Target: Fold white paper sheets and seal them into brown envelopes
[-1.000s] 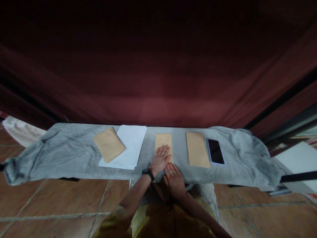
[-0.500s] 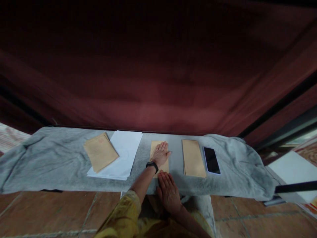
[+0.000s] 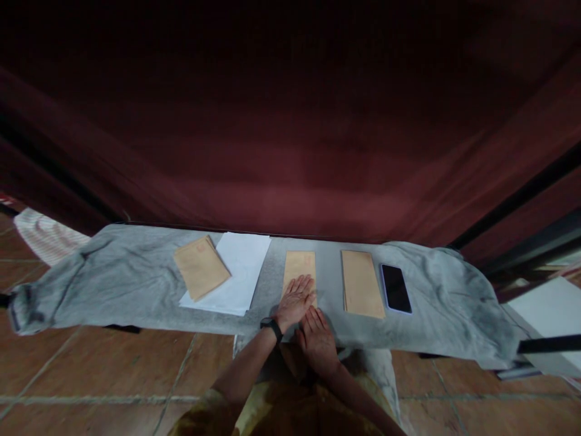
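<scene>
A flat brown paper envelope (image 3: 299, 263) is seemingly being pressed under the open left hand (image 3: 295, 304); nearer, the flattened right hand (image 3: 319, 346) is laid; for its release, lifted palms are needed

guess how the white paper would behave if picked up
The white paper would probably sag if lifted by one edge, as it looks thin and flat. Its sheets may slide apart, since their edges sit slightly uneven. The envelopes overlapping its left side would likely slip off.

Left envelopes (image 3: 202, 269) partly on papers (image 3: 245, 263); rightward: middle envelope (image 3: 299, 263), right envelopes (image 3: 362, 284), phone (image 3: 396, 289).
</scene>
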`<state>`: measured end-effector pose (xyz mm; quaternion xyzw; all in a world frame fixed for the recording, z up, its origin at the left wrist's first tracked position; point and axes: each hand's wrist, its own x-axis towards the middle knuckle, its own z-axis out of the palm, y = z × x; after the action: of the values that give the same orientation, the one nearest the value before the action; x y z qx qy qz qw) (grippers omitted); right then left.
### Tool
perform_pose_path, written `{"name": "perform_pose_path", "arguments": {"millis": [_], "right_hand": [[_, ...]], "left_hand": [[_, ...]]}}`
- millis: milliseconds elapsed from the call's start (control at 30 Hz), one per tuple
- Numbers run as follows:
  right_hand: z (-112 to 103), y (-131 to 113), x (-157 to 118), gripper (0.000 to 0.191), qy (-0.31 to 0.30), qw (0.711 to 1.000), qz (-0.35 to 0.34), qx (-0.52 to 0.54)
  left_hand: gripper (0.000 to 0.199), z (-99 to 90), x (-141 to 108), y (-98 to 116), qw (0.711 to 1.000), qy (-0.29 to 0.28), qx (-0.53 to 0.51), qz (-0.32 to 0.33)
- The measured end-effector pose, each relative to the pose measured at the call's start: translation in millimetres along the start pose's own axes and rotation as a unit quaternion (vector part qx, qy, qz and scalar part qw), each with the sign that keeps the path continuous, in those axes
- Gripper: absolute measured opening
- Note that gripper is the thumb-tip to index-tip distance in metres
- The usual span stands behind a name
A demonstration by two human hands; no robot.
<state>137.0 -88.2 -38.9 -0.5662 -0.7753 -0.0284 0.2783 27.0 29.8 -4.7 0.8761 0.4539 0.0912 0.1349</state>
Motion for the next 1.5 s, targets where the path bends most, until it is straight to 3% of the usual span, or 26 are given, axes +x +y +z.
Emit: {"name": "perform_pose_path", "arguments": {"millis": [133,300,533,667,767,867,967,1033,1067,1167,1233,1367,1500], "right_hand": [[1.6,-0.4,-0.5,0.049,0.008,1.0,-0.002,-0.002],[-6.5,-3.0,2.0,0.052,-0.02,1.0,-0.004,-0.021],[-4.6,-6.1,3.5,0.054,0.007,1.0,0.009,-0.002],[-4.4,-10.3,8.4,0.05,0.025,0.999,0.026,0.0],[-2.6,-12.8,15.8,0.049,0.024,0.999,0.046,-0.007],[-4.1,-11.2,27.9,0.05,0.028,0.995,0.096,-0.01],[-13.0,-3.2,43.8,0.046,0.044,0.985,0.156,0.062],[-20.2,3.8,54.3,0.04,0.052,0.96,0.212,0.175],[-23.0,6.8,58.7,0.04,0.056,0.934,0.246,0.251],[-25.3,9.9,65.0,0.044,0.081,0.8,0.339,0.489],[-21.9,6.4,62.6,0.048,0.098,0.731,0.368,0.567],[-14.0,-5.2,48.5,0.055,0.095,0.682,0.392,0.61],[-19.2,-6.5,32.8,0.059,-0.018,0.683,0.364,0.633]], "left_hand": [[0.052,8.3,-47.2,8.4,0.998,0.051,-0.013,-0.037],[0.052,15.3,-84.9,11.6,0.974,0.151,-0.052,-0.162],[0.053,-2.4,-55.9,-1.7,0.929,0.198,-0.189,-0.251],[0.058,-7.6,-44.8,-11.8,0.875,0.19,-0.302,-0.328],[0.053,-11.1,-44.9,-8.7,0.843,0.192,-0.395,-0.31],[0.045,-21.9,-46.2,7.4,0.849,0.209,-0.417,-0.248],[0.043,-36.6,-45.4,29.1,0.862,0.215,-0.412,-0.203],[0.044,-42.2,-43.5,39.5,0.862,0.22,-0.421,-0.175],[0.045,-42.3,-42.3,42.2,0.862,0.228,-0.42,-0.171],[0.05,-30.9,-38.9,40.7,0.858,0.246,-0.396,-0.214],[0.056,-17.2,-37.8,34.8,0.857,0.212,-0.403,-0.241],[0.062,3.7,-39.5,21.4,0.848,0.133,-0.454,-0.239],[0.061,3.1,-42.9,7.7,0.852,0.122,-0.441,-0.257]]}}
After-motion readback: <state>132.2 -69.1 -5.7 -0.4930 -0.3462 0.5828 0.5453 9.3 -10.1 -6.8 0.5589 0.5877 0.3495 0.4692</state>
